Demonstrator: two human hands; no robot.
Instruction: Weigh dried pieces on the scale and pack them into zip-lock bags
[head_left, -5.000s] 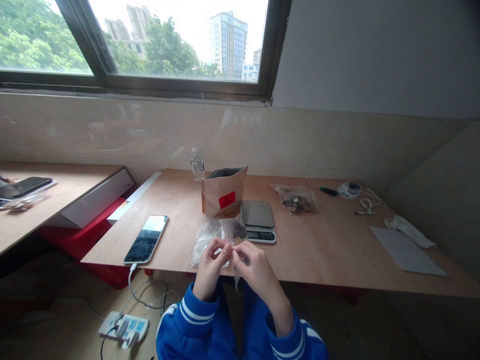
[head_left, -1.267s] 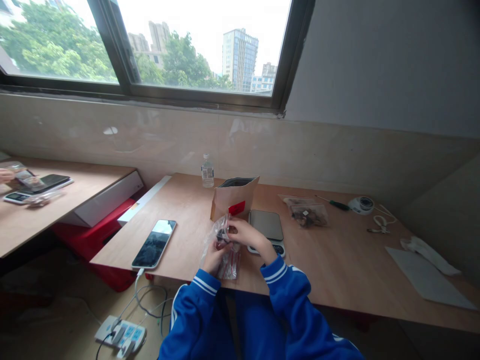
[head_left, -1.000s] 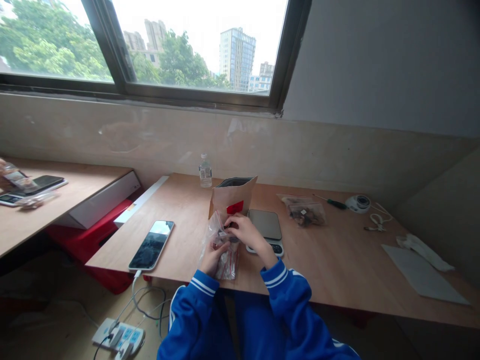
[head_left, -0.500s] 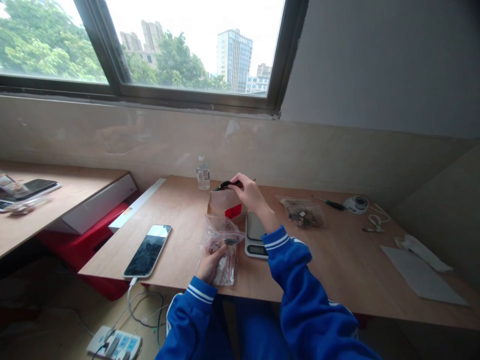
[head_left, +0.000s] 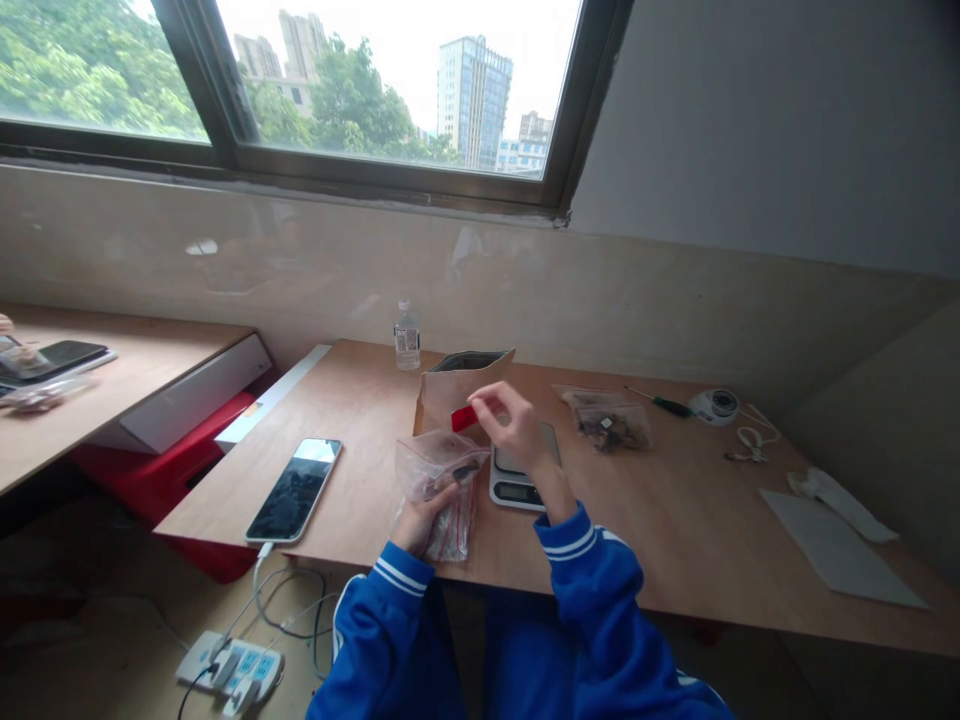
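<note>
My left hand (head_left: 426, 515) is closed on a clear zip bag (head_left: 420, 452), low over the front of the table. Its mouth gapes upward, and a small dark piece (head_left: 465, 471) shows inside near the top. My right hand (head_left: 516, 425) hovers over a small digital scale (head_left: 512, 492), fingers curled together in a pinch; whether anything is between them is hidden. Just behind those fingertips stands an upright brown paper bag (head_left: 442, 392) with a red label (head_left: 463, 418). The paper bag's top is spread apart, showing a dark inside.
A phone (head_left: 295, 490) on a charging cable lies left. A water bottle (head_left: 406, 338) stands at the back. Rightward are another filled zip bag (head_left: 611, 427), a screwdriver (head_left: 670, 407), a white dome camera (head_left: 712, 406) and a white sheet (head_left: 840, 550). A power strip (head_left: 231, 672) sits below.
My right hand has come down and toward me from the paper bag's mouth, uncovering the opening. The left hand keeps the zip bag in about the same place.
</note>
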